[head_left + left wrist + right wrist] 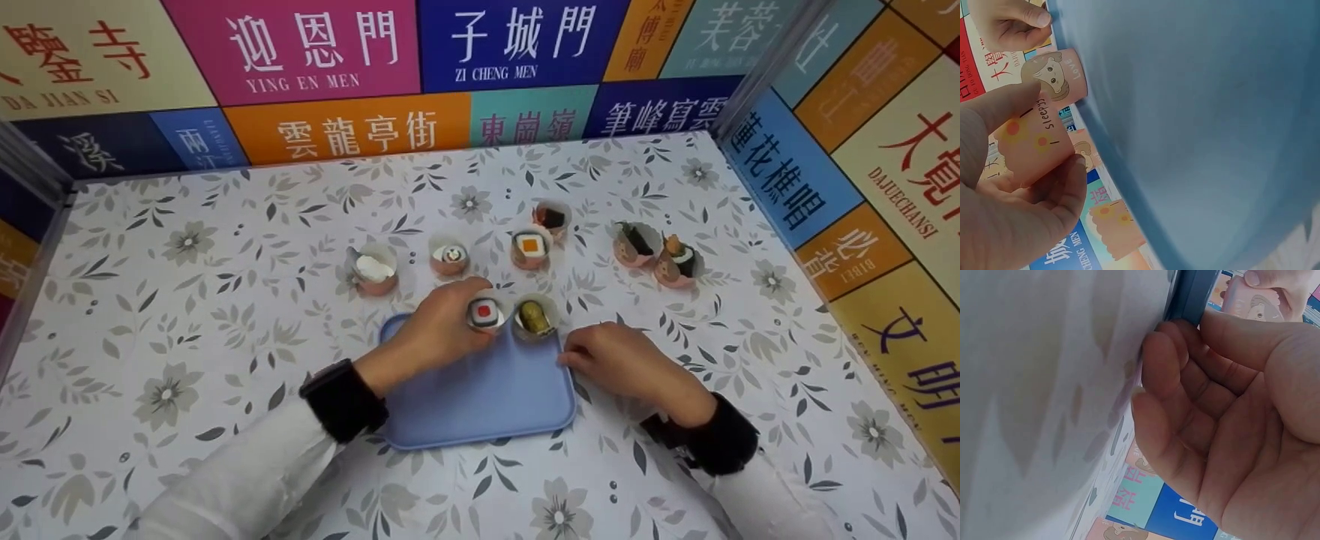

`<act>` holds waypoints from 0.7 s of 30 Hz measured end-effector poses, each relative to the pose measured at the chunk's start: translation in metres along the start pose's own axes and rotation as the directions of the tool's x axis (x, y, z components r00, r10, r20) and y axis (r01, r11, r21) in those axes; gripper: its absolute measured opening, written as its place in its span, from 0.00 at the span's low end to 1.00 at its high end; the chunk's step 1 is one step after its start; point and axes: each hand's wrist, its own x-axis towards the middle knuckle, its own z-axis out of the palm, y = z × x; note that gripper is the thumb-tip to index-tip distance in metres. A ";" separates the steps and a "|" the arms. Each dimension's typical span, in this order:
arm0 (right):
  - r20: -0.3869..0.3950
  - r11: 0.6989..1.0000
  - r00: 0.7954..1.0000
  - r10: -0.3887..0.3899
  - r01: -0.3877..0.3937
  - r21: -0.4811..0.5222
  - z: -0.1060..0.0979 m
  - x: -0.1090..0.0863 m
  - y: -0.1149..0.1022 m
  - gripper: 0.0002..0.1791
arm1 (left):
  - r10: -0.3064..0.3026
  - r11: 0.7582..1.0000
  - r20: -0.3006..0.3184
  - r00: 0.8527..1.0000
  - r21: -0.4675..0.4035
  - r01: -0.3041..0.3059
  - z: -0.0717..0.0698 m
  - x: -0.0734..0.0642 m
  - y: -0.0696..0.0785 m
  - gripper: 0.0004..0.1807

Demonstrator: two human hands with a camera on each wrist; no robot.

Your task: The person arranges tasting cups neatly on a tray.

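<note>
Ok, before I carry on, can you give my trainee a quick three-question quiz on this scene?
1. Open: What colour is the middle of the food in the cup that the left grip holds?
2. True or false: The right grip is holding a cup.
3. Multiple choice: Counting the held one, how many cups show in the head view? A) five B) eight C) eleven

Key:
1. Red.
2. False; it is at the right edge of the blue tray.
3. B.
</note>
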 end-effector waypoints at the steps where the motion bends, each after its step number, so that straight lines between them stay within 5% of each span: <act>1: 0.001 1.000 1.000 0.000 0.000 -0.001 0.000 0.000 0.000 0.10 | 0.002 1.000 0.004 1.000 0.005 -0.002 0.000 0.001 0.000 0.29; 11: 0.018 1.000 1.000 0.023 -0.024 0.020 -0.002 -0.001 -0.002 0.10 | -0.050 0.996 0.050 0.998 0.072 0.046 0.002 0.008 -0.003 0.25; 21: 0.015 1.000 1.000 0.021 -0.021 0.015 -0.001 0.000 -0.002 0.11 | -0.008 0.990 0.069 0.998 0.143 -0.002 0.009 0.007 -0.001 0.23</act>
